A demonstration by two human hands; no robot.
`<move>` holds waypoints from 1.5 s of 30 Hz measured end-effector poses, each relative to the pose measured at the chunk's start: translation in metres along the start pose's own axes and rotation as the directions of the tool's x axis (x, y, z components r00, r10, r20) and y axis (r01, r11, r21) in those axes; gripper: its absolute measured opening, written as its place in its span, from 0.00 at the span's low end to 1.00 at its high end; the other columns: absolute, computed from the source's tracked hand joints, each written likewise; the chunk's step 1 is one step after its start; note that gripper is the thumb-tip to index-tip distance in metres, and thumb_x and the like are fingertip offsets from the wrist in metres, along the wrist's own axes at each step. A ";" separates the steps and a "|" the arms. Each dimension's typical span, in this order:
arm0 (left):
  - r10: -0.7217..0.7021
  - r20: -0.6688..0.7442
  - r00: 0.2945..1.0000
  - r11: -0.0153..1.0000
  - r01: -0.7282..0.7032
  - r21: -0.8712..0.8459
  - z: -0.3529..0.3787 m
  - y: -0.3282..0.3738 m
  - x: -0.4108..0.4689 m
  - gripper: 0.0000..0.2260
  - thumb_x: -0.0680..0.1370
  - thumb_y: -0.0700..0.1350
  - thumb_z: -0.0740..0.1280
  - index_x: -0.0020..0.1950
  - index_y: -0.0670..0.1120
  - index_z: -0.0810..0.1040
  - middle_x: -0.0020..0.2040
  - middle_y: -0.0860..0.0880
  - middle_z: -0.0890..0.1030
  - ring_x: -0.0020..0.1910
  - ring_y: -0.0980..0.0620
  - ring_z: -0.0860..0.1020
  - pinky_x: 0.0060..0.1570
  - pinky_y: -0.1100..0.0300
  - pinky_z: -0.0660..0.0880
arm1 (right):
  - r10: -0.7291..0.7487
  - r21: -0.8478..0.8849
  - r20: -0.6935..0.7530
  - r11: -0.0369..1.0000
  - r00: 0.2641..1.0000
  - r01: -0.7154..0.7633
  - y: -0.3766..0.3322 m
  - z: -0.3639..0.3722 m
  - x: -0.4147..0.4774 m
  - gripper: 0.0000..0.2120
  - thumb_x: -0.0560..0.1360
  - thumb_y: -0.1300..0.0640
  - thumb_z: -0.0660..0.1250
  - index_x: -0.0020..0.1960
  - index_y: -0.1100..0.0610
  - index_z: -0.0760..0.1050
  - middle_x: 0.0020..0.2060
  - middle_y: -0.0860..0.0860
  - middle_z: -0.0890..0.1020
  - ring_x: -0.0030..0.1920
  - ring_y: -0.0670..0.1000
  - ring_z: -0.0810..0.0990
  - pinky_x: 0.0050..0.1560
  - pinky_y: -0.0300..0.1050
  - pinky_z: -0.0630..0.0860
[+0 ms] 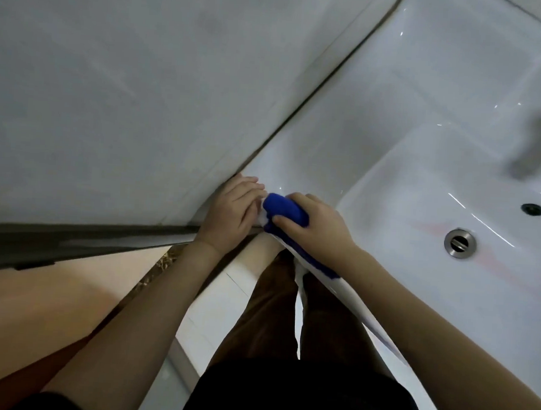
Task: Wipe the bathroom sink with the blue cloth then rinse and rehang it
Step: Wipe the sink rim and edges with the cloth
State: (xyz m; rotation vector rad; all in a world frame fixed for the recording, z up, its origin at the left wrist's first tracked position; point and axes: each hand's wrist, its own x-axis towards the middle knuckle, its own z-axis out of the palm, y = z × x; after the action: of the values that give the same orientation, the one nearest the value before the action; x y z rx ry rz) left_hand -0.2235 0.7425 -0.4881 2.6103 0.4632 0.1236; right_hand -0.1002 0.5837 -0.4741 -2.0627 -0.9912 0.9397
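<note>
Your right hand [317, 223] sits at the centre of the frame, fingers curled over and clamped on the bunched blue cloth [284, 212], pressing it against the near corner of the white sink [407, 169]. Part of the cloth trails down and to the right along the sink's front edge, under your wrist. Your left hand [230, 212] lies just left of the cloth, fingers together and laid flat on the sink's corner where it meets the grey wall panel [127, 85]; its fingertips touch the cloth but grip nothing. The basin fills the right side of the frame, with the metal drain [460, 243] at centre right and a small dark overflow hole [532, 209] above it. A blurred shape at the far right edge may be the tap; you cannot tell.
</note>
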 end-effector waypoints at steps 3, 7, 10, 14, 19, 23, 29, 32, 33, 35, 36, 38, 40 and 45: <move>0.067 -0.061 0.996 0.997 -0.064 0.039 0.007 -0.004 0.000 0.14 0.82 0.41 0.58 0.55 0.39 0.82 0.55 0.42 0.83 0.61 0.45 0.76 0.72 0.54 0.64 | 0.073 0.003 0.031 0.997 0.997 -0.073 0.031 -0.021 -0.073 0.15 0.77 0.42 0.64 0.62 0.44 0.73 0.49 0.42 0.77 0.46 0.43 0.76 0.51 0.39 0.71; 0.080 -0.120 0.990 0.996 -0.076 0.037 0.013 -0.007 0.001 0.13 0.81 0.40 0.58 0.52 0.39 0.82 0.52 0.42 0.83 0.59 0.46 0.76 0.70 0.53 0.66 | 0.157 0.004 0.028 0.988 0.987 -0.157 0.048 -0.025 -0.102 0.14 0.76 0.40 0.63 0.60 0.42 0.73 0.48 0.41 0.78 0.45 0.43 0.77 0.50 0.41 0.72; 0.073 -0.105 0.992 0.996 -0.068 0.053 0.015 -0.004 0.000 0.14 0.82 0.41 0.57 0.54 0.39 0.81 0.53 0.42 0.83 0.61 0.47 0.75 0.71 0.55 0.64 | 0.083 -0.034 -0.050 0.996 0.995 -0.084 0.026 -0.006 -0.051 0.16 0.76 0.39 0.62 0.61 0.44 0.72 0.47 0.46 0.77 0.44 0.47 0.77 0.50 0.46 0.75; 0.017 -0.024 1.000 0.998 -0.016 0.062 0.011 -0.002 -0.003 0.16 0.83 0.44 0.55 0.59 0.40 0.79 0.57 0.43 0.82 0.64 0.47 0.75 0.74 0.64 0.56 | 0.060 -0.042 -0.087 0.997 0.994 -0.064 0.003 0.010 -0.013 0.18 0.77 0.41 0.63 0.63 0.47 0.72 0.48 0.47 0.77 0.44 0.47 0.76 0.49 0.44 0.74; 0.105 -0.075 0.992 0.993 -0.100 0.067 0.014 -0.008 0.001 0.15 0.82 0.41 0.56 0.55 0.38 0.81 0.54 0.41 0.83 0.59 0.43 0.77 0.72 0.56 0.61 | 0.217 -0.014 -0.092 0.976 0.972 -0.219 0.053 -0.022 -0.131 0.15 0.75 0.40 0.64 0.59 0.42 0.73 0.47 0.43 0.77 0.43 0.46 0.77 0.47 0.43 0.73; 0.127 -0.108 0.986 0.988 -0.116 0.105 0.016 -0.009 0.002 0.16 0.82 0.41 0.54 0.53 0.38 0.82 0.53 0.40 0.84 0.57 0.42 0.78 0.71 0.56 0.62 | 0.318 0.000 -0.092 0.948 0.944 -0.320 0.074 -0.032 -0.177 0.13 0.74 0.39 0.64 0.57 0.41 0.73 0.45 0.42 0.77 0.42 0.43 0.77 0.46 0.44 0.74; 0.087 -0.059 0.994 0.991 -0.080 0.109 0.014 -0.006 0.000 0.18 0.83 0.43 0.53 0.57 0.38 0.81 0.55 0.40 0.83 0.59 0.42 0.78 0.72 0.58 0.59 | 0.183 -0.064 -0.148 0.979 0.972 -0.194 0.019 0.005 -0.054 0.18 0.76 0.39 0.62 0.62 0.46 0.73 0.48 0.47 0.76 0.44 0.50 0.77 0.49 0.47 0.74; 0.104 -0.030 0.994 0.988 -0.100 0.115 0.011 -0.011 0.001 0.18 0.83 0.43 0.53 0.57 0.38 0.81 0.55 0.41 0.83 0.60 0.42 0.78 0.72 0.55 0.61 | 0.165 -0.070 -0.158 0.982 0.974 -0.178 -0.001 0.012 -0.029 0.18 0.77 0.39 0.62 0.62 0.46 0.72 0.49 0.48 0.75 0.44 0.50 0.76 0.47 0.46 0.73; 0.117 -0.029 0.993 0.987 -0.113 0.115 0.011 -0.011 0.001 0.17 0.83 0.43 0.54 0.57 0.38 0.81 0.55 0.41 0.83 0.60 0.42 0.78 0.72 0.56 0.60 | 0.168 -0.063 -0.167 0.981 0.972 -0.181 0.003 0.009 -0.039 0.18 0.77 0.38 0.62 0.62 0.46 0.72 0.49 0.47 0.75 0.44 0.49 0.76 0.47 0.46 0.73; 0.139 -0.034 0.990 0.986 -0.135 0.101 0.010 -0.013 0.002 0.16 0.82 0.42 0.55 0.56 0.38 0.81 0.55 0.41 0.83 0.59 0.42 0.78 0.72 0.60 0.59 | 0.218 -0.054 -0.168 0.972 0.961 -0.230 0.022 0.000 -0.078 0.18 0.76 0.37 0.62 0.61 0.44 0.72 0.48 0.46 0.76 0.43 0.49 0.77 0.47 0.46 0.74; 0.149 -0.036 0.988 0.985 -0.146 0.092 0.010 -0.014 0.002 0.16 0.82 0.42 0.55 0.56 0.38 0.81 0.55 0.41 0.83 0.59 0.42 0.78 0.72 0.61 0.57 | 0.258 -0.050 -0.173 0.962 0.951 -0.270 0.036 -0.006 -0.103 0.17 0.75 0.37 0.62 0.60 0.43 0.73 0.47 0.45 0.76 0.43 0.48 0.77 0.47 0.46 0.74; 0.164 -0.039 0.986 0.983 -0.160 0.092 0.010 -0.015 0.003 0.16 0.82 0.42 0.55 0.56 0.38 0.81 0.55 0.40 0.83 0.59 0.42 0.78 0.73 0.64 0.55 | 0.338 -0.033 -0.184 0.936 0.923 -0.350 0.059 -0.020 -0.155 0.15 0.75 0.37 0.63 0.58 0.42 0.74 0.45 0.43 0.76 0.42 0.45 0.77 0.45 0.46 0.73; 0.169 -0.025 0.985 0.980 -0.166 0.106 0.009 -0.015 0.003 0.16 0.83 0.42 0.55 0.57 0.38 0.81 0.56 0.40 0.83 0.60 0.42 0.78 0.73 0.64 0.54 | 0.399 -0.016 -0.188 0.913 0.898 -0.409 0.070 -0.030 -0.187 0.14 0.74 0.38 0.63 0.57 0.42 0.75 0.44 0.42 0.77 0.42 0.44 0.77 0.43 0.44 0.71; 0.166 -0.016 0.986 0.982 -0.164 0.090 0.007 -0.013 0.003 0.17 0.83 0.43 0.54 0.57 0.38 0.81 0.56 0.40 0.83 0.59 0.42 0.78 0.72 0.65 0.55 | 0.322 -0.046 -0.219 0.940 0.921 -0.339 0.043 -0.010 -0.122 0.14 0.75 0.40 0.65 0.57 0.45 0.76 0.44 0.46 0.75 0.42 0.49 0.77 0.44 0.44 0.70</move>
State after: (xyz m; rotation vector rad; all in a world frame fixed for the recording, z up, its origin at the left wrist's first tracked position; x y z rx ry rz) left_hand -0.2238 0.7512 -0.5006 2.7345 0.2651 0.1923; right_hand -0.1325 0.4582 -0.4642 -2.3919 -0.5890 0.8325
